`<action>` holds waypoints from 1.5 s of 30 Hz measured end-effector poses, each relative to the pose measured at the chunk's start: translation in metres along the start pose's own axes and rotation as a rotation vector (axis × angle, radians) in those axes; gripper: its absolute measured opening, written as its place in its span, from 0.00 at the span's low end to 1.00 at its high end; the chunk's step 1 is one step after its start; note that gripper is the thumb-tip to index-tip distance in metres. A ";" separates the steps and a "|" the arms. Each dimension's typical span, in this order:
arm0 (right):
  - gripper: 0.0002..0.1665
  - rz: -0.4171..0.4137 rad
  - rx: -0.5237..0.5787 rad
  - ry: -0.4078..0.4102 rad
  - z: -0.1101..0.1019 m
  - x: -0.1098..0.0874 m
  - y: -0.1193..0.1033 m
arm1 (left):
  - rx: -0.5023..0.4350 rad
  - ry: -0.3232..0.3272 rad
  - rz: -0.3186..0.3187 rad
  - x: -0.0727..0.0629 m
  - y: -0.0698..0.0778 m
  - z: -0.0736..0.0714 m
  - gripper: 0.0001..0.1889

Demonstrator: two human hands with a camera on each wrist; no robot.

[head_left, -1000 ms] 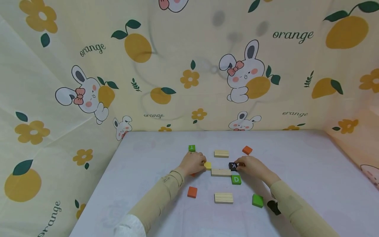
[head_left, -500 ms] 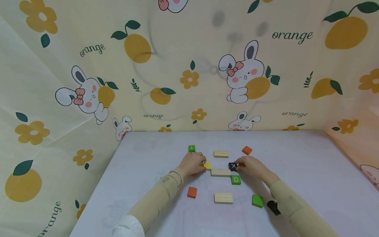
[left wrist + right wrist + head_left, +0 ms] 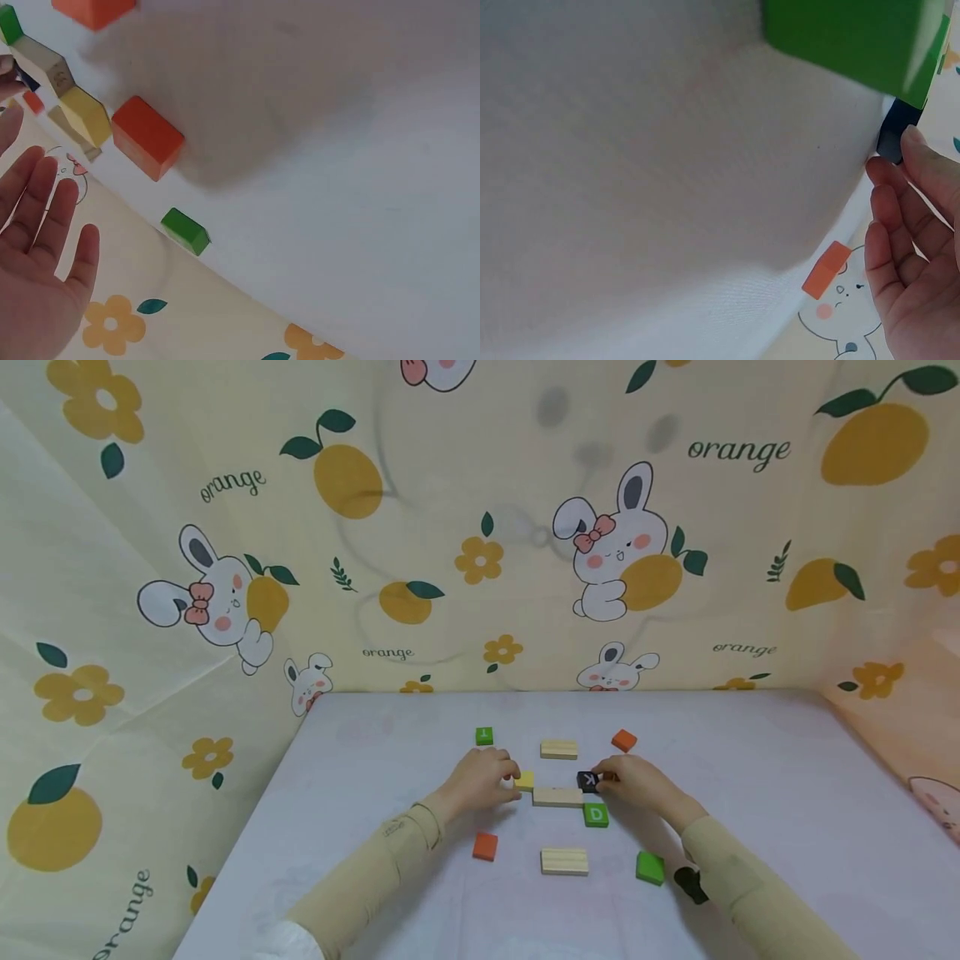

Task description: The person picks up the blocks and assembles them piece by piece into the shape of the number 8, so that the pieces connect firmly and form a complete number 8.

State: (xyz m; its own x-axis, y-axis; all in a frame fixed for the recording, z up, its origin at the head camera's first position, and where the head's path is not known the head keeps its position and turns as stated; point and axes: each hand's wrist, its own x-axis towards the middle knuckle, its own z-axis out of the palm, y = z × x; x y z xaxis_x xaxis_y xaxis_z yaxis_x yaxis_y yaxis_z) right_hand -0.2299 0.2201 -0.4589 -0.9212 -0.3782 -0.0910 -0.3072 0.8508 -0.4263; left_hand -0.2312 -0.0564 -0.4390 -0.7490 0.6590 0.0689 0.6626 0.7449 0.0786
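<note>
You seem to be setting small blocks about the pale wooden block [image 3: 557, 797]; the next move likely calls for a steady, gentle release of the black K block [image 3: 587, 782]. It lies at nine o'clock of your right hand [image 3: 643, 787], pinched between thumb and fingers. Your left hand [image 3: 476, 779], fingers loosely spread, holds nothing; the yellow block [image 3: 524, 781] sits just beside it, at three o'clock.

Black block [image 3: 587, 782] partly hidden by right grip [image 3: 642, 785]
</note>
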 end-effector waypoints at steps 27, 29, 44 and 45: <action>0.15 -0.003 0.005 0.001 -0.001 -0.001 -0.001 | -0.186 -0.139 -0.001 -0.075 -0.013 0.010 0.13; 0.15 -0.003 0.008 0.001 -0.001 -0.001 -0.001 | -0.180 -0.135 0.008 -0.075 -0.013 0.011 0.13; 0.15 0.009 0.002 -0.004 0.001 0.000 -0.001 | -0.164 -0.052 -0.033 -0.062 0.001 0.016 0.10; 0.15 0.012 0.007 -0.005 0.001 0.000 -0.001 | -0.164 -0.052 -0.042 -0.060 0.002 0.017 0.11</action>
State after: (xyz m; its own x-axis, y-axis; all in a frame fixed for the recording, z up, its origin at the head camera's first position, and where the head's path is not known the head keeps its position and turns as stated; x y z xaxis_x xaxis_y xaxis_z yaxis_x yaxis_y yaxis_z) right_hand -0.2292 0.2190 -0.4594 -0.9236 -0.3700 -0.1005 -0.2948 0.8528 -0.4310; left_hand -0.1846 -0.0924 -0.4598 -0.7720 0.6356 0.0108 0.6187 0.7475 0.2418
